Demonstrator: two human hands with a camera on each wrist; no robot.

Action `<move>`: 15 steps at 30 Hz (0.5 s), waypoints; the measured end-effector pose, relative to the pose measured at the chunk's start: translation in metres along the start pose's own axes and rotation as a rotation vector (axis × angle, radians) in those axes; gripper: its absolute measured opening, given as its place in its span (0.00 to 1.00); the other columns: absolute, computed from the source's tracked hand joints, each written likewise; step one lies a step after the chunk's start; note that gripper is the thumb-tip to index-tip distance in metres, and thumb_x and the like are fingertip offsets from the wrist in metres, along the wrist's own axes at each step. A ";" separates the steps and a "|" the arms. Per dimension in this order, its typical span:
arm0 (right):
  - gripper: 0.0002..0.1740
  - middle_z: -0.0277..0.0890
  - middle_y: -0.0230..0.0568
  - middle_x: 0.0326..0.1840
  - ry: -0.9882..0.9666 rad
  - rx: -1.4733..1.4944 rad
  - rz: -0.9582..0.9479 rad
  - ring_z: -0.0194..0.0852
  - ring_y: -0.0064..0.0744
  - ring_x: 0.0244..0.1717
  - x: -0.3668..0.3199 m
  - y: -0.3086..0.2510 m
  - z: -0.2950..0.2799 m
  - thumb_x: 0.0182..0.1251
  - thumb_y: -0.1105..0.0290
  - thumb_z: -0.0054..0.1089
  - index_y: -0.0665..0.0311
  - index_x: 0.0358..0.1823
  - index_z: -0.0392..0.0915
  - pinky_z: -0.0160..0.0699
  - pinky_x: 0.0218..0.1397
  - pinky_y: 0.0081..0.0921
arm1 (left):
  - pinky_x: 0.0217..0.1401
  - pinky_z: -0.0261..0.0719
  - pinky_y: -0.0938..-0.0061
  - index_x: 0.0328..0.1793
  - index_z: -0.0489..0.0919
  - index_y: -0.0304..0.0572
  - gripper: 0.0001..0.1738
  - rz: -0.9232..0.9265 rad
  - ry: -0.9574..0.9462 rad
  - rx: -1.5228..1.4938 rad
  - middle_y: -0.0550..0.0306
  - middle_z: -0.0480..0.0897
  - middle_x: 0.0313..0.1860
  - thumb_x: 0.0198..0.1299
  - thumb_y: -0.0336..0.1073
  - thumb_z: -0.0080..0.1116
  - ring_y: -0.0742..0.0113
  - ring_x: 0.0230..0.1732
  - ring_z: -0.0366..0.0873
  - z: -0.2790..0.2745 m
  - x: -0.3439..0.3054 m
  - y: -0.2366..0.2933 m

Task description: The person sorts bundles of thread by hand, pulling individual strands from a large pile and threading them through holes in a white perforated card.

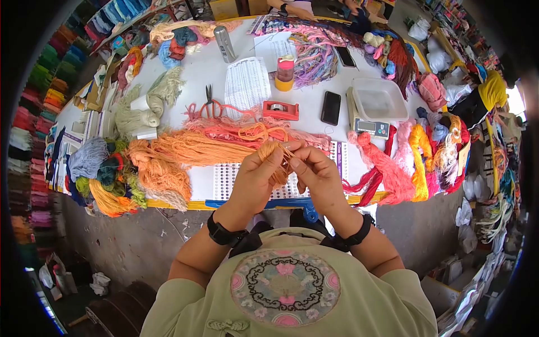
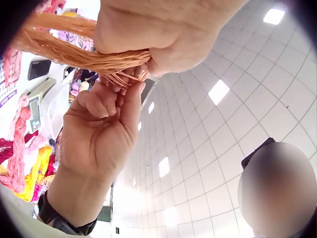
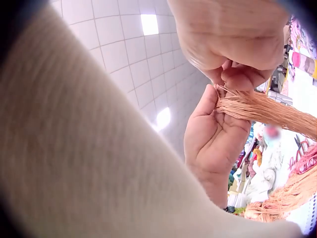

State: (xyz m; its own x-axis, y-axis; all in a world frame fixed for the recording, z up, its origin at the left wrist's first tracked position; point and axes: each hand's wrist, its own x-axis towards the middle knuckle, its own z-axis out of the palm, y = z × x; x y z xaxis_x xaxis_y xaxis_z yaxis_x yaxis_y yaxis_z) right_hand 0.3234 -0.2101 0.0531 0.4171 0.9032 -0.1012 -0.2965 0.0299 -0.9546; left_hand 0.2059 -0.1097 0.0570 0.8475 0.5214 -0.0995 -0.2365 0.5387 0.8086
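Observation:
In the head view both hands meet over the front of the table. My left hand (image 1: 255, 178) grips a skein of light orange thread (image 3: 272, 111) near its end, and the rest of the skein trails away from the fist in both wrist views. Close against it, my right hand (image 1: 321, 173) pinches a few strands at that end between thumb and fingertips. From the left wrist, the right hand (image 2: 96, 136) shows palm side, its other fingers curled. Beyond the hands lies a long heap of orange thread (image 1: 196, 147), with pinkish-red thread (image 1: 236, 133) behind it.
Across the table (image 1: 199, 73) are scissors (image 1: 209, 94), a red tape dispenser (image 1: 281, 110), a phone (image 1: 330, 108), a digital scale (image 1: 373, 128) with a plastic tub (image 1: 382, 98), and a pink-topped bottle (image 1: 284, 72). A perforated white card (image 1: 224, 182) lies under the hands. Coloured skeins line both sides.

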 end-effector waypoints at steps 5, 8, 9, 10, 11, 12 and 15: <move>0.06 0.73 0.26 0.29 -0.020 -0.037 0.003 0.61 0.09 0.19 0.005 0.002 0.002 0.70 0.70 0.57 0.64 0.43 0.74 0.62 0.20 0.11 | 0.58 0.76 0.70 0.62 0.73 0.32 0.20 0.005 0.047 0.083 0.50 0.77 0.59 0.72 0.39 0.45 0.67 0.56 0.77 -0.004 0.000 -0.002; 0.06 0.73 0.26 0.29 -0.033 -0.017 0.003 0.62 0.09 0.19 0.006 0.004 0.003 0.70 0.70 0.57 0.64 0.43 0.74 0.62 0.20 0.11 | 0.58 0.76 0.71 0.63 0.73 0.32 0.20 0.026 0.032 0.046 0.50 0.77 0.59 0.72 0.38 0.45 0.68 0.55 0.77 -0.007 -0.001 -0.003; 0.06 0.73 0.26 0.29 -0.037 -0.015 0.007 0.62 0.09 0.19 0.007 0.005 0.003 0.70 0.70 0.57 0.64 0.43 0.74 0.62 0.20 0.11 | 0.58 0.76 0.71 0.63 0.73 0.32 0.20 0.026 0.037 0.046 0.50 0.77 0.59 0.72 0.38 0.45 0.68 0.55 0.77 -0.007 -0.002 -0.003; 0.06 0.73 0.26 0.28 -0.038 -0.005 0.016 0.62 0.09 0.19 0.007 0.005 0.003 0.70 0.70 0.57 0.64 0.43 0.74 0.62 0.20 0.11 | 0.57 0.76 0.71 0.63 0.72 0.32 0.20 0.014 0.056 0.065 0.51 0.77 0.59 0.72 0.38 0.45 0.68 0.55 0.77 -0.007 -0.002 -0.004; 0.06 0.73 0.26 0.28 -0.040 0.006 0.025 0.62 0.09 0.19 0.008 0.006 0.003 0.70 0.70 0.57 0.64 0.44 0.74 0.62 0.20 0.11 | 0.57 0.77 0.72 0.64 0.72 0.32 0.21 0.003 0.074 0.085 0.51 0.77 0.59 0.72 0.39 0.45 0.68 0.54 0.77 -0.007 -0.003 -0.005; 0.06 0.73 0.26 0.28 -0.043 0.006 0.028 0.62 0.09 0.19 0.008 0.006 0.003 0.70 0.70 0.57 0.64 0.44 0.74 0.62 0.20 0.11 | 0.57 0.77 0.72 0.64 0.72 0.32 0.21 0.003 0.078 0.084 0.51 0.77 0.59 0.72 0.39 0.45 0.68 0.54 0.77 -0.007 -0.003 -0.005; 0.06 0.72 0.25 0.27 -0.019 0.024 0.038 0.61 0.08 0.19 0.009 0.007 0.004 0.69 0.70 0.58 0.64 0.42 0.74 0.61 0.19 0.10 | 0.56 0.77 0.72 0.65 0.71 0.32 0.21 -0.024 0.062 0.126 0.52 0.77 0.58 0.72 0.39 0.46 0.69 0.54 0.77 -0.010 -0.005 -0.008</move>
State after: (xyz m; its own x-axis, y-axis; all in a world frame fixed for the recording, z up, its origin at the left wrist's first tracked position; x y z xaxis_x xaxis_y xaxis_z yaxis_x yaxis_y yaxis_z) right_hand 0.3212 -0.1999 0.0465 0.3889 0.9119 -0.1314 -0.3326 0.0060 -0.9430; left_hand 0.1992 -0.1098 0.0453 0.8202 0.5514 -0.1523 -0.1514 0.4660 0.8718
